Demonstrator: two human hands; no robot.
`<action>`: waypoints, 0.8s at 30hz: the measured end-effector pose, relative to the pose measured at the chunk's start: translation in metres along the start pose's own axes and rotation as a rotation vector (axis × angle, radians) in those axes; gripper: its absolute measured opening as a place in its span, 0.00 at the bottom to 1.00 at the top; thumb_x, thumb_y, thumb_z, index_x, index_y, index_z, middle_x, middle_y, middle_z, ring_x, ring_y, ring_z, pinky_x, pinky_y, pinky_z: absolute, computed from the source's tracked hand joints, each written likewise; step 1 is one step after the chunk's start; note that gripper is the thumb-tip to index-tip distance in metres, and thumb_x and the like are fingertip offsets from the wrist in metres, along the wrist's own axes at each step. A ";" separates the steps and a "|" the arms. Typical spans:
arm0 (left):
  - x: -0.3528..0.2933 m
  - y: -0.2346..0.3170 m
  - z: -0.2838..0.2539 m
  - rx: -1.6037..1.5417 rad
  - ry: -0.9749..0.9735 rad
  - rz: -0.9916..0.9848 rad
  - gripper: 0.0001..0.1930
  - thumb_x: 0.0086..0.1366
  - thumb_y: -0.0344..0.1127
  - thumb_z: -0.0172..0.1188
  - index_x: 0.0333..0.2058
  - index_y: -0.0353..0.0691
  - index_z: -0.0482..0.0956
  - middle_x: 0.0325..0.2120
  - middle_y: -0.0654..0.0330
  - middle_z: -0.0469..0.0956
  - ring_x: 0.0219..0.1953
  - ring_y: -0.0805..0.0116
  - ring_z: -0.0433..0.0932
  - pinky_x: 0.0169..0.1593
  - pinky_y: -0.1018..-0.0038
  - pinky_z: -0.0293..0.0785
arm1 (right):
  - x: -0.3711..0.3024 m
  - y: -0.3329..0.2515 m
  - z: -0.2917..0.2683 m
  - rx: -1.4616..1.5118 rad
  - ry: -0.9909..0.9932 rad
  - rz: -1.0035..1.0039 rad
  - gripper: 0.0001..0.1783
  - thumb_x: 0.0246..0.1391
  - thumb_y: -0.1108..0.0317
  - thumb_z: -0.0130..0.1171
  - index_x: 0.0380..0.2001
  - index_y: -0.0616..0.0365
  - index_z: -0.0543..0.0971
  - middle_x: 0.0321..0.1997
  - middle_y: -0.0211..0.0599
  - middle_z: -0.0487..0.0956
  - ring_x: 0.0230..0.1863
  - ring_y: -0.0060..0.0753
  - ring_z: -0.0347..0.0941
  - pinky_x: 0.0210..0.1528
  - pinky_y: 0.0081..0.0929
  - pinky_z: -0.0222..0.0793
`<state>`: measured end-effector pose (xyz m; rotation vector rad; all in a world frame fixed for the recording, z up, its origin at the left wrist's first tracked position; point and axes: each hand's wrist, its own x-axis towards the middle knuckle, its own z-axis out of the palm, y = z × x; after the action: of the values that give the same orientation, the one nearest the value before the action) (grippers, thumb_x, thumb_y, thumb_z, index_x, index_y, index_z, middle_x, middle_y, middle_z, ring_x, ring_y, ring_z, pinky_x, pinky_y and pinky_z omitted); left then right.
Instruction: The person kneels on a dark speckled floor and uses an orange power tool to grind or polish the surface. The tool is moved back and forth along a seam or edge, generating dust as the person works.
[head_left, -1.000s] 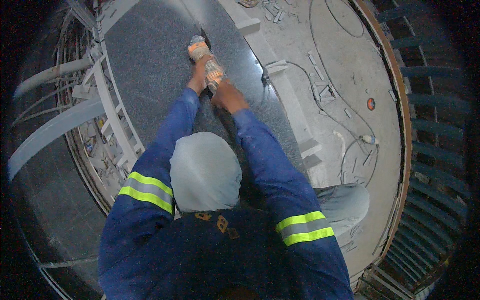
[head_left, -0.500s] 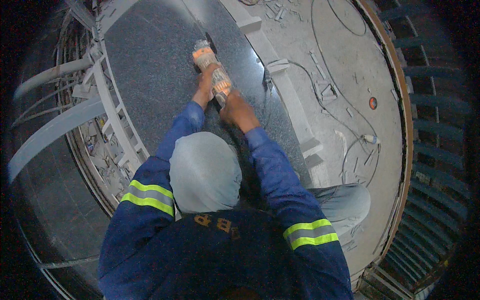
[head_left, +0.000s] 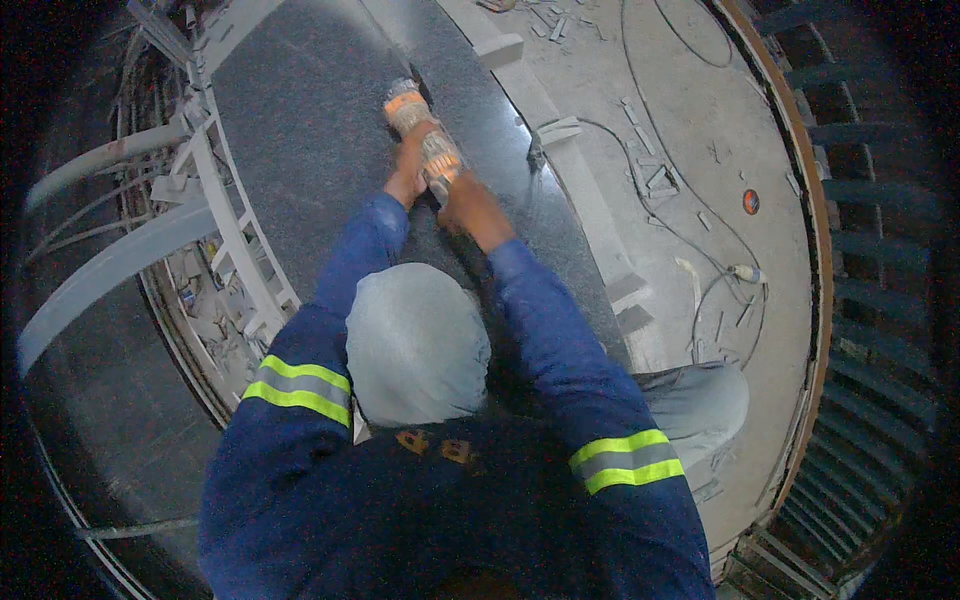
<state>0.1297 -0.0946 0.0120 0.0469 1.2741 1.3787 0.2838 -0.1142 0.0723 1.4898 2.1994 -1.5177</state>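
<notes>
My left hand (head_left: 408, 168) wraps around the body of a dusty angle grinder (head_left: 438, 155) with orange bands. My right hand (head_left: 476, 210) grips its rear end, closer to me. The dark disc (head_left: 424, 88) stands on edge at the tool's far right side, over a speckled dark stone slab (head_left: 300, 120). A thin line (head_left: 385, 30) runs along the slab ahead of the disc, with pale dust spread around it. Whether the disc bites into the stone I cannot tell.
Pale stone strips (head_left: 590, 205) edge the slab on the right. Beyond them, a dusty floor (head_left: 730, 130) carries offcuts, a looping cable (head_left: 640, 150), a plug connector (head_left: 746, 273) and a round orange item (head_left: 750, 202). At left stand a pale metal frame (head_left: 235, 215) and curved rails (head_left: 120, 255).
The view has shifted slightly, so the floor sits a little farther right. Both hands keep their hold, and the grinder stays almost in place over the slab.
</notes>
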 end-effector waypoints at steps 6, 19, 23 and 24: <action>-0.023 -0.010 0.000 0.010 0.015 0.006 0.15 0.56 0.42 0.58 0.37 0.39 0.71 0.25 0.58 0.74 0.25 0.62 0.77 0.31 0.64 0.78 | -0.038 -0.009 -0.013 -0.032 -0.005 -0.020 0.31 0.40 0.67 0.63 0.46 0.72 0.65 0.42 0.66 0.76 0.47 0.61 0.75 0.48 0.45 0.71; 0.016 0.006 -0.014 0.058 0.029 -0.013 0.14 0.58 0.44 0.56 0.37 0.41 0.72 0.25 0.60 0.75 0.26 0.62 0.77 0.32 0.65 0.79 | 0.005 -0.010 -0.002 -0.043 0.003 -0.029 0.32 0.38 0.67 0.65 0.47 0.70 0.65 0.42 0.65 0.77 0.47 0.60 0.75 0.47 0.44 0.72; -0.024 -0.011 0.006 0.028 -0.015 0.021 0.13 0.59 0.44 0.55 0.36 0.41 0.72 0.25 0.60 0.74 0.26 0.63 0.77 0.32 0.66 0.78 | -0.022 0.005 -0.003 -0.028 -0.007 0.029 0.33 0.40 0.67 0.64 0.49 0.71 0.64 0.43 0.65 0.77 0.47 0.60 0.75 0.49 0.44 0.71; -0.028 -0.014 0.003 0.058 0.007 0.007 0.13 0.59 0.44 0.55 0.36 0.41 0.72 0.25 0.60 0.74 0.26 0.64 0.77 0.32 0.67 0.78 | -0.037 -0.004 -0.013 -0.030 -0.025 0.034 0.33 0.41 0.68 0.63 0.50 0.71 0.63 0.43 0.65 0.77 0.47 0.60 0.75 0.49 0.44 0.71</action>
<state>0.1494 -0.1163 0.0214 0.0865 1.3208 1.3491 0.3058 -0.1288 0.1017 1.4836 2.1615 -1.4787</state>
